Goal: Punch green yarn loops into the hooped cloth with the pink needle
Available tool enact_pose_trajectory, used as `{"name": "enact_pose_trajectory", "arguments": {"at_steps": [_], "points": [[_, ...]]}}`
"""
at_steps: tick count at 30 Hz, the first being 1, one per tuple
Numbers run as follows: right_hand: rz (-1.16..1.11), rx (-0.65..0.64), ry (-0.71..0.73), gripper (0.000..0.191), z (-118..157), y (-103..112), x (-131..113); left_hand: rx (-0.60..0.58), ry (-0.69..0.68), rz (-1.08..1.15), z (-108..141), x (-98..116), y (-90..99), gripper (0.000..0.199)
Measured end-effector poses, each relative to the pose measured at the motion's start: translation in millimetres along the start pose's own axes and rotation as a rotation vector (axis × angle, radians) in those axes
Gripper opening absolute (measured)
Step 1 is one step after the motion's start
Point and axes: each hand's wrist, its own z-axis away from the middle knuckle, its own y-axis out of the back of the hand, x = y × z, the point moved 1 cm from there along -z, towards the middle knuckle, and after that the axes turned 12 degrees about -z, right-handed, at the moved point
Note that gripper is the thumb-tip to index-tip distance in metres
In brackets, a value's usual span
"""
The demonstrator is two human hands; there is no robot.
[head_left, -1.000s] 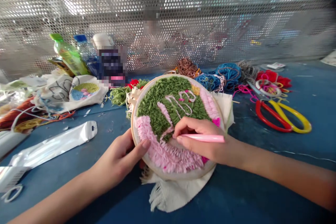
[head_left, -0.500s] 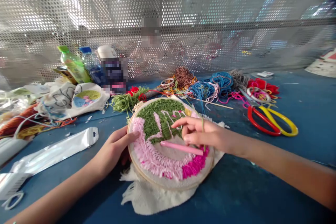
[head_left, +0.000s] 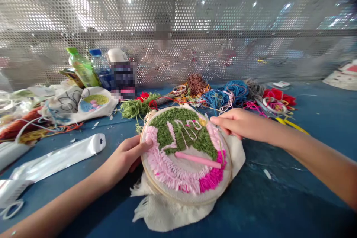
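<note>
A round wooden embroidery hoop [head_left: 178,201] holds cream fabric worked with green and pink yarn loops. My left hand [head_left: 125,158] grips the hoop's left edge, with the thumb across the pink loops. A pink punch needle [head_left: 198,160] lies loose on the bare cloth inside the hoop, touching neither hand. My right hand [head_left: 237,123] rests open, with its fingertips at the hoop's upper right edge. The loose cream fabric margin [head_left: 167,214] spreads under the hoop on the blue table [head_left: 279,178].
Several yarn bundles [head_left: 223,100] lie behind the hoop. Yellow scissor handles [head_left: 290,123] are partly hidden by my right forearm. A silver foil tube [head_left: 58,163] lies at left, near bottles [head_left: 83,67] and a stitched cloth [head_left: 95,105]. A perforated metal screen [head_left: 178,7] stands behind.
My right hand has let go of the pink needle, which now lies on the hoop's cloth. That hand has moved up and right to the hoop's far edge.
</note>
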Motion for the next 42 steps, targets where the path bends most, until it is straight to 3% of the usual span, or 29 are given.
{"name": "enact_pose_trajectory", "arguments": {"at_steps": [2,3,6,8,12,15,20,26,30,36,42], "points": [[0.086,0.042,0.002,0.053,3.2,7.9,-3.0,-0.016,0.006,-0.004,-1.4,-1.8,0.1,0.042],[0.09,0.0,0.018,0.051,6.4,9.0,-5.8,-0.018,0.011,-0.004,-2.1,-2.7,0.3,0.042],[-0.036,-0.276,0.104,0.041,20.7,0.6,-18.4,-0.008,0.019,0.005,-3.3,-4.9,0.8,0.042],[-0.038,-0.371,0.15,0.033,30.8,-11.8,-26.6,-0.002,0.029,0.018,-3.8,-6.1,0.8,0.041],[0.249,-0.239,0.247,0.015,41.6,-37.0,-33.0,-0.003,0.04,0.053,-4.0,-7.5,-0.3,0.042],[0.364,-0.209,0.304,0.007,41.4,-45.9,-31.8,-0.018,0.042,0.065,-3.9,-7.2,-1.0,0.043],[0.532,-0.042,0.386,0.014,34.3,-41.6,-38.9,-0.001,0.043,0.082,-4.4,-8.6,-0.6,0.044],[0.597,0.161,0.321,0.021,16.8,-36.1,-46.2,0.009,0.04,0.091,-8.3,-14.2,-0.9,0.041],[0.445,0.078,0.255,0.023,0.5,-32.5,-38.4,0.021,0.02,0.109,-9.4,-15.2,-0.2,0.038],[0.017,0.029,0.321,0.019,-13.5,-37.8,-30.4,0.063,0.015,0.107,-6.8,-13.6,-1.8,0.04],[-0.546,-0.071,0.374,0.017,-8.3,-54.4,-41.4,0.23,0.162,0.329,0.8,-9.2,-8.4,0.036]]}}
